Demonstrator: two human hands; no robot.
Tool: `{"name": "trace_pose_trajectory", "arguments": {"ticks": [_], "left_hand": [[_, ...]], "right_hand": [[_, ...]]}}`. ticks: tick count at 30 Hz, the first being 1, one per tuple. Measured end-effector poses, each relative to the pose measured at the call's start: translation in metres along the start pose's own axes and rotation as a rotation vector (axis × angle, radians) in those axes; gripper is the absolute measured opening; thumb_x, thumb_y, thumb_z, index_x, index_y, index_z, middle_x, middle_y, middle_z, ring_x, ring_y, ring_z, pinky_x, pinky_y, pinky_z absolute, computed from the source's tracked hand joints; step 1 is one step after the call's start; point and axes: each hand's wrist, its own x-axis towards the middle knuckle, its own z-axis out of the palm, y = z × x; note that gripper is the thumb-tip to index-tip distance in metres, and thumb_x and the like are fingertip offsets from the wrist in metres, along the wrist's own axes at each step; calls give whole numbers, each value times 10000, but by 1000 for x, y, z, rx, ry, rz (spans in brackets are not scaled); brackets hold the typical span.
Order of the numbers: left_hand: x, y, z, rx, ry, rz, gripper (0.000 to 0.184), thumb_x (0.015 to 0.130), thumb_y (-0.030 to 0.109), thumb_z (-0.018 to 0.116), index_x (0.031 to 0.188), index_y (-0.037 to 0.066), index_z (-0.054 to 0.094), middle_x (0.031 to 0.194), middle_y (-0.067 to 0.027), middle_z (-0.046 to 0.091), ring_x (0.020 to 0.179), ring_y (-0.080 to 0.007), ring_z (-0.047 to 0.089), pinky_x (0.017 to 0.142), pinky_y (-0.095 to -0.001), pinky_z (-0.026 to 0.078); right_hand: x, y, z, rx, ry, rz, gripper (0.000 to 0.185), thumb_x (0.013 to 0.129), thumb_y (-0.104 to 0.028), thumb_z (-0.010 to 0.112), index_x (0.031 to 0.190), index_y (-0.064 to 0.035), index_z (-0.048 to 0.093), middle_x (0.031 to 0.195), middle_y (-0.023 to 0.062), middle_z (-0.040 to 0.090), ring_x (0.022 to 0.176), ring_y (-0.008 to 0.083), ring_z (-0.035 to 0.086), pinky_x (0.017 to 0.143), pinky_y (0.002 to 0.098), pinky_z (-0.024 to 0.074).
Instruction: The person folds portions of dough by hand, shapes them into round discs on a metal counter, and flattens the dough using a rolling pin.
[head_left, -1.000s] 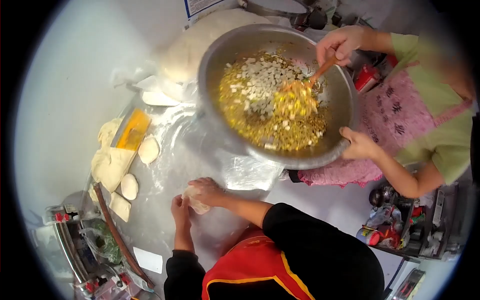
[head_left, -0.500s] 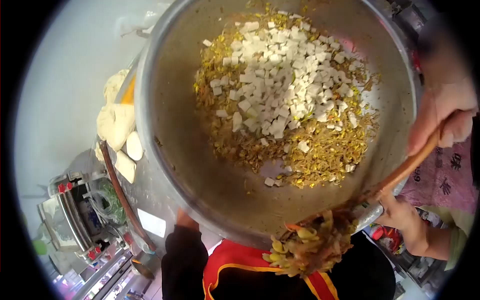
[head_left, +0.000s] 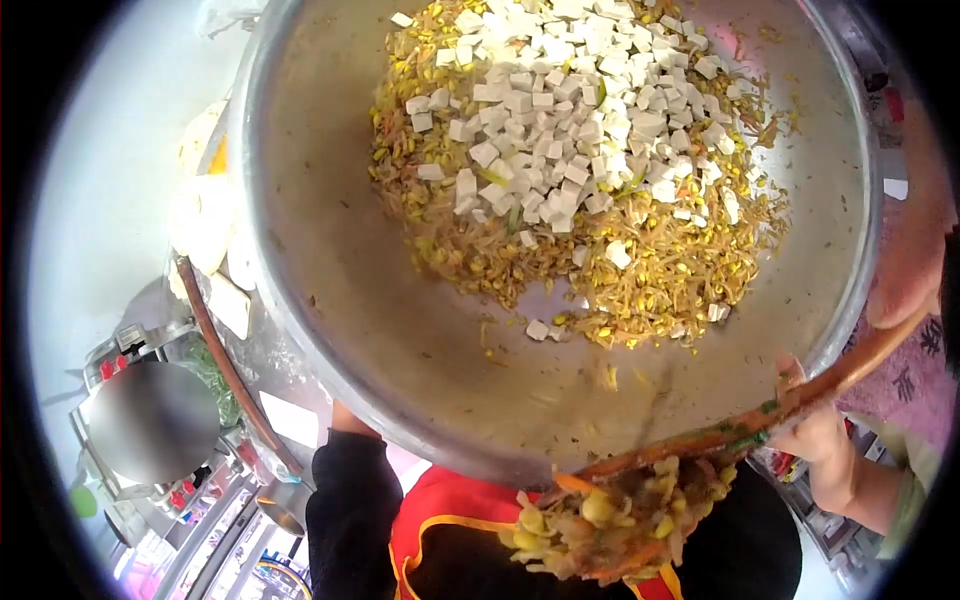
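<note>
A large metal basin point(head_left: 340, 290) fills the middle of the view. In it lie white tofu cubes point(head_left: 560, 130) over yellow soybean sprouts point(head_left: 680, 265). My left hand point(head_left: 354, 422), below a dark sleeve, is at the basin's lower left rim; its fingers are hidden under the metal. My right hand does not show. Across the lower right rim runs a long wooden handle point(head_left: 850, 365). A co-worker's hand point(head_left: 905, 275) grips its upper end; another hand point(head_left: 815, 432), with a green sleeve, is by the handle and rim. At its lower end hangs a clump of cooked sprouts point(head_left: 620, 525).
Pale blocks point(head_left: 232, 305) and a brown wooden stick point(head_left: 225, 350) lie left of the basin. A white sheet point(head_left: 290, 418) is nearby. Pink printed material point(head_left: 905, 385) shows at right. A red, yellow and black garment point(head_left: 450, 530) is below the basin.
The basin's contents appear higher in view and the basin looks larger. The wooden handle and its food clump have shifted slightly downward. Small bits now show below the sprouts in the basin.
</note>
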Motion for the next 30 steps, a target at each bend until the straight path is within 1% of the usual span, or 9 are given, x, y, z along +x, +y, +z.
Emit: {"name": "trace_pose_trajectory", "arguments": {"ticks": [1, 2, 3, 4, 5, 8, 30], "left_hand": [[1, 2, -2, 1, 0, 7, 249, 873, 7, 523, 1118, -6, 560, 954, -63, 590, 847, -157, 545, 752, -282, 449], [2, 3, -2, -1, 1, 7, 248, 873, 9, 525, 1117, -6, 561, 951, -62, 590, 844, -157, 546, 749, -282, 450], [2, 2, -3, -1, -1, 7, 247, 872, 10, 526, 1116, -6, 561, 948, -62, 590, 841, -156, 546, 747, -282, 450], [3, 2, -3, 0, -2, 6, 247, 872, 11, 528, 1115, -6, 562, 945, -61, 591, 838, -155, 546, 744, -281, 451], [3, 2, -5, 3, -1, 5, 246, 872, 13, 529, 1114, -6, 563, 942, -61, 591, 835, -155, 547, 742, -281, 451], [3, 2, -5, 11, 0, -1, 244, 871, 16, 534, 1112, -6, 565, 933, -59, 592, 827, -153, 548, 735, -280, 453], [12, 3, 4, 26, -18, -5, 233, 863, 45, 567, 1091, -4, 582, 865, -46, 599, 763, -138, 555, 681, -272, 463]], "right_hand": [[-8, -6, 0, -36, 3, -38, 288, 970, -121, 378, 1217, 9, 450, 1104, 140, 544, 942, 248, 559, 868, 419, 488], [-15, -27, 8, 419, 35, 162, 395, 913, -144, 487, 1249, 46, 403, 1006, 137, 569, 797, 246, 563, 759, 393, 486], [-26, -51, 16, 880, 162, 344, 548, 857, -168, 596, 1281, 83, 356, 908, 133, 594, 652, 245, 566, 650, 367, 484], [-29, -66, 20, 1343, 238, 530, 719, 800, -192, 705, 1313, 119, 309, 809, 129, 619, 507, 243, 570, 540, 341, 482], [-32, -57, 15, 1439, 177, 531, 689, 775, -211, 713, 1297, 100, 388, 864, 169, 622, 540, 239, 595, 513, 328, 486], [-35, -61, 11, 1345, 126, 532, 689, 779, -209, 709, 1307, 89, 381, 887, 170, 618, 567, 239, 597, 531, 326, 487], [-50, -72, 15, 1276, 71, 534, 697, 811, -191, 681, 1382, 6, 332, 1055, 177, 588, 764, 241, 607, 662, 316, 494]]}}
